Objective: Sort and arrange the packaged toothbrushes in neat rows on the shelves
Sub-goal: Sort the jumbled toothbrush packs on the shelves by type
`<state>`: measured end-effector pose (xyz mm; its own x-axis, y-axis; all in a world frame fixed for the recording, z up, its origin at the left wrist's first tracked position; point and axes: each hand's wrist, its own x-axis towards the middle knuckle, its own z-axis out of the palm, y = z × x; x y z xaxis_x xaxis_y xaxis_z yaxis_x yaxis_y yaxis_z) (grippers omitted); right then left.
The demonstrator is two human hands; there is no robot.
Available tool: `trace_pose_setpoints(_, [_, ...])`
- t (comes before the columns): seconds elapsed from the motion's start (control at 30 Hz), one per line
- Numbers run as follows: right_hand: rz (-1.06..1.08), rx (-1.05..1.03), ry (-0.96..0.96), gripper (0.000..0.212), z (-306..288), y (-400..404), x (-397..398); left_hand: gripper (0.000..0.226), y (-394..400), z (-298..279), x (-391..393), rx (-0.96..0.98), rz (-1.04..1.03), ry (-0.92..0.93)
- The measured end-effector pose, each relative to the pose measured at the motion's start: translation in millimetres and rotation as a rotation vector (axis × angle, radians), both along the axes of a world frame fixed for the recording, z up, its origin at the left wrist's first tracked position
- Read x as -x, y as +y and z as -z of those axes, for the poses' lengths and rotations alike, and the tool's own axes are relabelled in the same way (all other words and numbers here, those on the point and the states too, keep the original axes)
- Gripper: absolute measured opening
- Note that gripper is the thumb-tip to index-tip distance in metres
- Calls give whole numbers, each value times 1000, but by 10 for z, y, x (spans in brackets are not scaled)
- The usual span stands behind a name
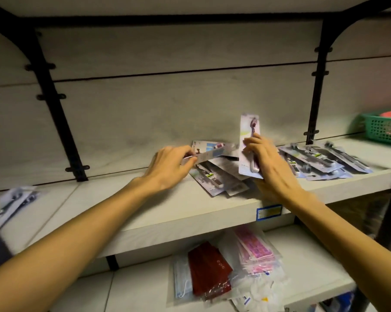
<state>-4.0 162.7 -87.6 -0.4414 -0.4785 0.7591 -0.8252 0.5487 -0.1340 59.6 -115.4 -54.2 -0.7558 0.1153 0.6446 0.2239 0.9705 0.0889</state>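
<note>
On the white shelf [167,210] lies a loose pile of packaged toothbrushes [219,179] near the middle. My right hand [268,163] grips a pack with a purple toothbrush [248,134], held upright above the pile. My left hand [169,167] pinches the end of another flat pack [214,152], lifted nearly edge-on over the pile. A row of overlapping packs with dark brushes [325,161] fans out to the right. One blurred pack [14,199] lies at the shelf's far left.
A green plastic basket [381,129] stands at the shelf's far right. Black brackets [55,102] run up the back wall. The lower shelf holds a red packet [208,269], pink packets [255,248] and bagged face masks [181,280]. A blue price label [268,212] sits on the shelf edge.
</note>
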Motion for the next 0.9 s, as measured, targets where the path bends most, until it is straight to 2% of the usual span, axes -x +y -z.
trace_pose_setpoints(0.07, [-85, 37, 51, 62, -68, -136, -203, 22, -107, 55, -224, -28, -69, -2])
trace_pose_setpoints(0.13, [-110, 103, 51, 62, -107, -271, -397, 23, -210, 92, -458, -98, -133, -15])
trace_pose_setpoints(0.23, [-108, 110, 60, 62, -101, -469, -665, 25, -363, 64, -859, -375, -142, -39])
trace_pose_setpoints(0.33, [-161, 82, 120, 64, -37, -714, -975, 41, -467, 20, -1359, -669, -27, -112])
trace_pose_setpoints(0.47, [-271, 140, 235, 62, -5, -1189, -1505, 44, -649, 54, -2089, -557, 19, -64])
trace_pose_setpoints(0.6, [-375, 140, 335, 60, -8, -1773, -2146, 33, -1022, -2, -2887, -533, 135, -62])
trace_pose_setpoints(0.7, [-416, 117, 334, 64, -13, -2211, -2639, 31, -1383, -29, -3513, -626, 173, -29])
trace_pose_setpoints(0.9, [-497, -20, 369, 78, 148, -3068, -3463, 28, -2190, 144, -4515, -843, -32, -20])
